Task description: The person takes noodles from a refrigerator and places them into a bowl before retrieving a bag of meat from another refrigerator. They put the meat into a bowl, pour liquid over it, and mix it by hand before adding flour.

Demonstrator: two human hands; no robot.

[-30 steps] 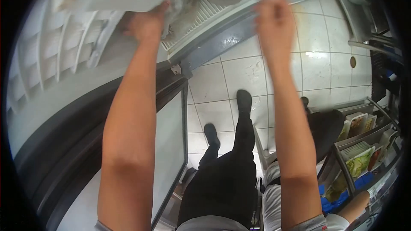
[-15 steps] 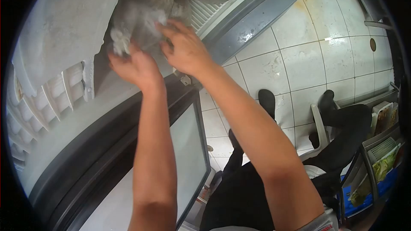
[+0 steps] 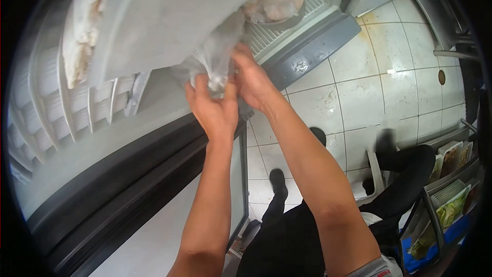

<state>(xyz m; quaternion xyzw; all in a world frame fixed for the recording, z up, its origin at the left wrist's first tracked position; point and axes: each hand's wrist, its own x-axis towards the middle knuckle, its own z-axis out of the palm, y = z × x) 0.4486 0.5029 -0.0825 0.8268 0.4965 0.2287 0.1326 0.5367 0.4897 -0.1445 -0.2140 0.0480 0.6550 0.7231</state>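
A clear plastic bag (image 3: 211,55) with a bunched, whitish neck is at the opening of a refrigerator compartment. The shelf above hides part of it, and its contents do not show clearly. My left hand (image 3: 214,109) has its fingers closed around the bunched neck. Against the bag's right side is my right hand (image 3: 252,81), its fingers curled in on the plastic and partly hidden. Behind the bag, a round bowl (image 3: 303,7) holds pale pink food in clear plastic.
A frosted white shelf (image 3: 164,25) overhangs my hands. The black-edged refrigerator door (image 3: 118,174) stands below my left forearm. White floor tiles (image 3: 353,87) lie to the right. A seated person's dark-clad leg (image 3: 405,174) and a rack with leafy vegetables (image 3: 453,208) are at lower right.
My left hand has closed on the bag's neck; its fingers were spread beside it before. The bag is nearer the compartment's front edge, and the camera view has shifted.
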